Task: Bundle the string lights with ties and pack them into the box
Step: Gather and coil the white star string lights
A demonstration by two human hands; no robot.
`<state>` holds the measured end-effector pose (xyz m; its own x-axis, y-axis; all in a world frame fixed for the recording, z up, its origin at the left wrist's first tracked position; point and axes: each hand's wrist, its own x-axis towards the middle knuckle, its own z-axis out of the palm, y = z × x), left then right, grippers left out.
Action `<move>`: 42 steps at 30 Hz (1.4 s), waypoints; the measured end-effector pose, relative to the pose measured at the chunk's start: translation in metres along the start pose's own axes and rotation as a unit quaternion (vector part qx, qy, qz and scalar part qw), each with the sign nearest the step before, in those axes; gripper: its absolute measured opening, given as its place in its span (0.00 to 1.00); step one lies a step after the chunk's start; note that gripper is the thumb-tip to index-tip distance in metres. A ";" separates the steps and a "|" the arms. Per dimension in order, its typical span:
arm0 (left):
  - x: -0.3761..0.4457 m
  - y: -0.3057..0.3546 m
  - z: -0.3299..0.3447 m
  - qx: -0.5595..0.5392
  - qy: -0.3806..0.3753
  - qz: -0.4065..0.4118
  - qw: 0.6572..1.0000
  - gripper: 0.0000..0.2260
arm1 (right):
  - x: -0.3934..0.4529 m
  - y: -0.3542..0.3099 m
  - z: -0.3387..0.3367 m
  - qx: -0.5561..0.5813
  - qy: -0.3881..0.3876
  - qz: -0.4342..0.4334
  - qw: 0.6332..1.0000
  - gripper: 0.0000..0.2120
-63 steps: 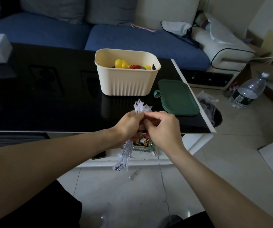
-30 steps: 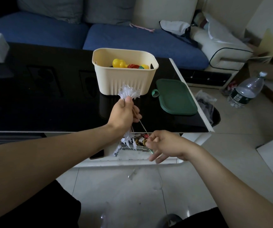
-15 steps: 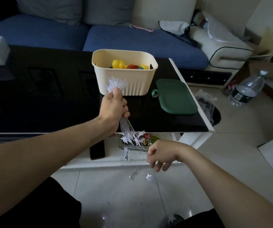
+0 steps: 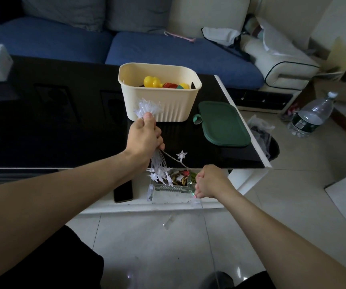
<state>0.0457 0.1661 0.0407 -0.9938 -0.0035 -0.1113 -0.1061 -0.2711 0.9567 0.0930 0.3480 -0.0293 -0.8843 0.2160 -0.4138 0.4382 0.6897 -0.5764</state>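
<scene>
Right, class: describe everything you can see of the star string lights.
The star string lights are clear, plastic-looking stars on thin wire. The left hand grips the gathered bunch upright, near the cream box: stars fan above the fist and hang below it. One strand with a single star runs down to the right hand, which pinches it.

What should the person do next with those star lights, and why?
Probably bring the right hand up to the left hand, folding in the loose strand with its one star. The string lights aren't fully gathered, and no tie shows on them yet.
</scene>
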 end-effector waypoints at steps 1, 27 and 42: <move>0.000 0.001 0.000 -0.002 -0.001 0.003 1.000 0.16 | 0.001 0.000 -0.004 0.001 0.019 -0.007 1.000 0.06; 0.002 0.017 -0.013 0.010 0.050 0.010 0.999 0.16 | -0.045 0.043 -0.094 0.122 -0.171 0.006 0.978 0.24; 0.008 0.010 -0.012 0.009 0.067 0.003 0.998 0.15 | -0.029 0.038 -0.105 0.140 0.150 -0.237 0.949 0.11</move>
<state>0.0373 0.1518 0.0464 -0.9811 -0.1341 -0.1398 -0.1025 -0.2529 0.9621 0.1178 0.4406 0.0351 -0.9805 0.1430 0.1348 -0.0330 0.5563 -0.8303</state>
